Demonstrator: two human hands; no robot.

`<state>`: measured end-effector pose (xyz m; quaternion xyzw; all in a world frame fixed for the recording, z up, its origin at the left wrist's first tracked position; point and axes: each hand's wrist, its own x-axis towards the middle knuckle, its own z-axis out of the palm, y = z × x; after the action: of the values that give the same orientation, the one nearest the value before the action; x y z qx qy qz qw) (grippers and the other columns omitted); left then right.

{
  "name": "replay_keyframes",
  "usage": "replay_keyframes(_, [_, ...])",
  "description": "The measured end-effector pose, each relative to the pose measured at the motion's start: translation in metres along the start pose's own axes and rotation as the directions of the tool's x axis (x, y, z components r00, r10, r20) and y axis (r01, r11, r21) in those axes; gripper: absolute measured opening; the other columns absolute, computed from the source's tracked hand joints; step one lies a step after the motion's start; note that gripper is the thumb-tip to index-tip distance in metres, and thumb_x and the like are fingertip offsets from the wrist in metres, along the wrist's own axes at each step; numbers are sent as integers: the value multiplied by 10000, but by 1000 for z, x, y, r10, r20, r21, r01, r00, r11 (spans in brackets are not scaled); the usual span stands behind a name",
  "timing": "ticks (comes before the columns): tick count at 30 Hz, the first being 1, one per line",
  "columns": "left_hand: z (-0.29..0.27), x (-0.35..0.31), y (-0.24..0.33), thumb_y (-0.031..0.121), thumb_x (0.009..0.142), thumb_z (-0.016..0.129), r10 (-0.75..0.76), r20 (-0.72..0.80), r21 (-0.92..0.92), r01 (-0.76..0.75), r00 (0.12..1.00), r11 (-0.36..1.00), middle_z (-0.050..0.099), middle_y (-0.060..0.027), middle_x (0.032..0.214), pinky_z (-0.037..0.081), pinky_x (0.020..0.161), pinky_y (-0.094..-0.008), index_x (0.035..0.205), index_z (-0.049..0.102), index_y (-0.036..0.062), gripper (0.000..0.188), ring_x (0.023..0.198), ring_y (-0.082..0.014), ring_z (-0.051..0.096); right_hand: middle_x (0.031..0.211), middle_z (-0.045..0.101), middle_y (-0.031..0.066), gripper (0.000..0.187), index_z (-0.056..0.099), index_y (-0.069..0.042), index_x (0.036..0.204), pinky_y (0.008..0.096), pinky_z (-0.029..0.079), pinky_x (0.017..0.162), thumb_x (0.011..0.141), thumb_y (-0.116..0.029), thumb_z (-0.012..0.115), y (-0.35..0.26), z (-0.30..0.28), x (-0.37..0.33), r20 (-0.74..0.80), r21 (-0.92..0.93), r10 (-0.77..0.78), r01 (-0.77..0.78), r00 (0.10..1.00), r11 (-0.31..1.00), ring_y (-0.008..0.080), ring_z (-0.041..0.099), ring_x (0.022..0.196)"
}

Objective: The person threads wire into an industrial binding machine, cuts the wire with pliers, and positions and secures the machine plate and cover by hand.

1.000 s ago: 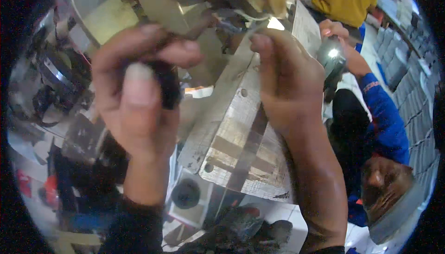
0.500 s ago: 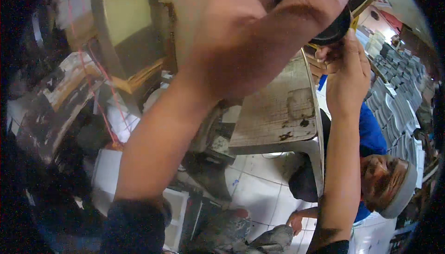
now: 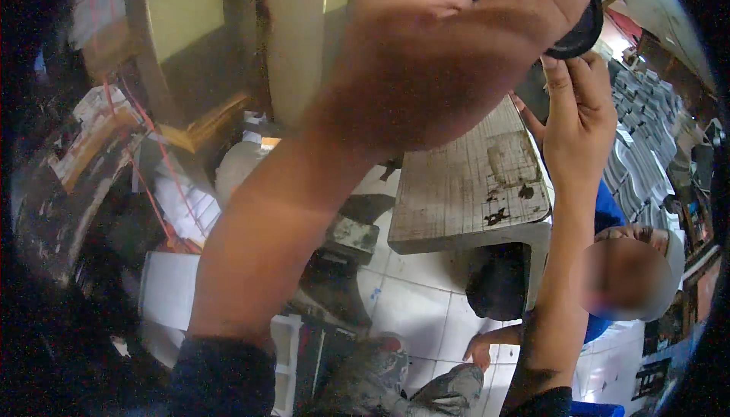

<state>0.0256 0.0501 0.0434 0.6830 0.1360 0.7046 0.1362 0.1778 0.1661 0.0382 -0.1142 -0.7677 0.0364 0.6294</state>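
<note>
My left hand [image 3: 449, 60] looms large and close across the upper middle, its forearm rising from the lower left. Its fingers are closed on a black rounded object [image 3: 582, 37], partly cut off by the top edge, with the thumb laid along it. What kind of object it is cannot be made out. Just below it is my right hand [image 3: 578, 117], fingers pointing up and their tips at the object's lower rim. The right thumb stands apart to the left, and nothing shows held in that hand. Beneath both hands is a worn wooden board or bench top [image 3: 464, 189] with dark stains.
At the right, a person [image 3: 631, 272] in blue with a light cap sits low, a hand [image 3: 479, 350] over the tiled floor [image 3: 418, 310]. Stacks of grey curved pieces [image 3: 639, 136] rise behind. A yellowish panel [image 3: 186, 6], red cords [image 3: 152, 128] and a white container [image 3: 171, 288] are on the left.
The view has shifted slightly. My right fingers have spread, with the thumb now apart; the yellow bit by their tips no longer shows. My left hand keeps its hold.
</note>
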Motion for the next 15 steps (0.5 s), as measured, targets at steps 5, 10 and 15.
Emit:
replay_keyframes(5, [-2, -3, -2, 321, 960, 507, 3, 18, -13, -3, 1000, 1000, 628, -144, 1018, 475, 877, -370, 1235, 496, 9, 416, 960, -238, 600, 925, 690, 108, 150, 710, -3, 988, 268, 490, 779, 885, -95, 650, -2, -4, -3, -5, -22, -92, 92, 996, 996, 169, 651, 846])
replay_keyframes(10, [0, -4, -9, 319, 962, 508, -2, 29, -40, 3, 1000, 999, 627, -138, 1011, 476, 870, -359, 1228, 502, 7, 411, 951, -227, 599, 906, 721, 67, 176, 722, -23, 1029, 240, 501, 749, 881, -96, 659, 3, -2, -5, -36, 21, -86, 87, 996, 996, 108, 654, 809])
replay_keyframes(15, [1, -5, -4, 318, 964, 509, -5, 35, -46, 7, 999, 999, 627, -132, 1005, 476, 863, -349, 1222, 508, 4, 406, 943, -217, 598, 908, 717, 40, 161, 728, -16, 990, 208, 498, 668, 879, -117, 670, 3, 4, 1, -37, 243, 138, -125, 990, 962, 82, 637, 782])
